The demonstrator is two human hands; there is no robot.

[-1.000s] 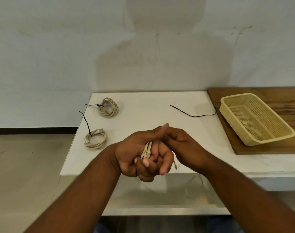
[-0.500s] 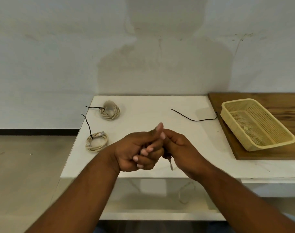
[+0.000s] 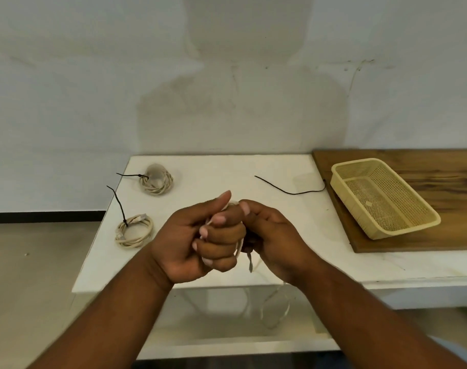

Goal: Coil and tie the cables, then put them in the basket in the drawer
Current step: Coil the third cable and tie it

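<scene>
My left hand (image 3: 200,235) is curled round a beige cable (image 3: 239,247), with the thumb up. My right hand (image 3: 272,233) meets it from the right and pinches the same cable; most of the cable is hidden inside the fists. A loose loop of it (image 3: 276,312) hangs below the table edge. Two coiled beige cables, each tied with a black tie, lie on the white table: one (image 3: 133,231) at the left front, one (image 3: 156,179) behind it. A yellow mesh basket (image 3: 381,195) stands on a wooden board at the right.
A loose black tie (image 3: 290,189) lies on the white table (image 3: 227,174) between the hands and the basket. The wooden board (image 3: 440,169) covers the right part of the top. A white wall stands behind; floor lies to the left.
Both hands have stayed together over the table's front edge. My left fingers have closed tighter round the cable, and the cable end that showed in the fist is now hidden.
</scene>
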